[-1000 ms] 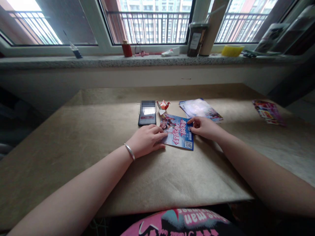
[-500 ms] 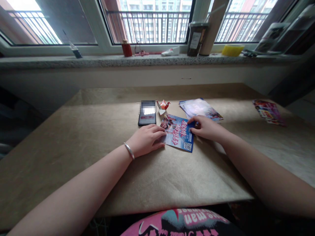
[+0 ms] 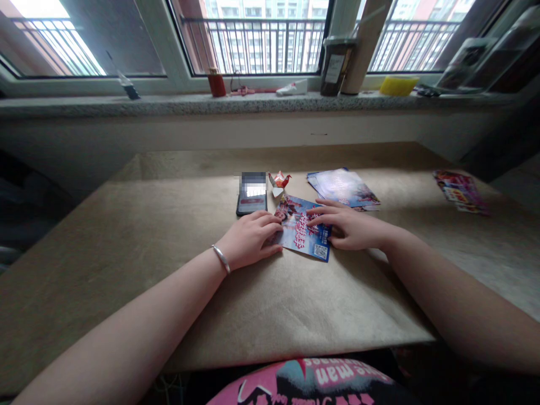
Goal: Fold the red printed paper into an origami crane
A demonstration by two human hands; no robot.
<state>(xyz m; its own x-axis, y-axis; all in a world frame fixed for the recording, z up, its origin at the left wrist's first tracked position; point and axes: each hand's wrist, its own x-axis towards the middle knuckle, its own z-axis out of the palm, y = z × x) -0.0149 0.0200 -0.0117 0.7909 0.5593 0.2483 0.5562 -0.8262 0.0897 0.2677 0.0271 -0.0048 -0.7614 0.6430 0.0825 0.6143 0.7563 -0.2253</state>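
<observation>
A blue printed flyer (image 3: 301, 239) with red-and-white lettering and a QR code lies on the table between my hands. My left hand (image 3: 251, 239), a silver bangle at its wrist, holds the flyer's left edge, fingers on top and thumb lower down. Over the right part of the flyer, my right hand (image 3: 348, 222) has its fingers stretched out and spread across the print, the thumb near its right edge. Just beyond the left hand lies a phone (image 3: 252, 202), its screen partly blurred. A small folded red-and-white paper figure (image 3: 279, 183) stands beside the phone.
Behind my right hand is a stack of printed sheets (image 3: 343, 187). More colourful leaflets (image 3: 459, 192) lie at the far right of the table (image 3: 126, 225). On the windowsill (image 3: 177, 106) stand a red bottle (image 3: 216, 84), a dark lidded container (image 3: 336, 67) and a yellow object (image 3: 397, 86).
My right hand has let go of the flyer's right edge and opened, its fingers reaching left across the print. My left hand and the flyer have stayed nearly in place.
</observation>
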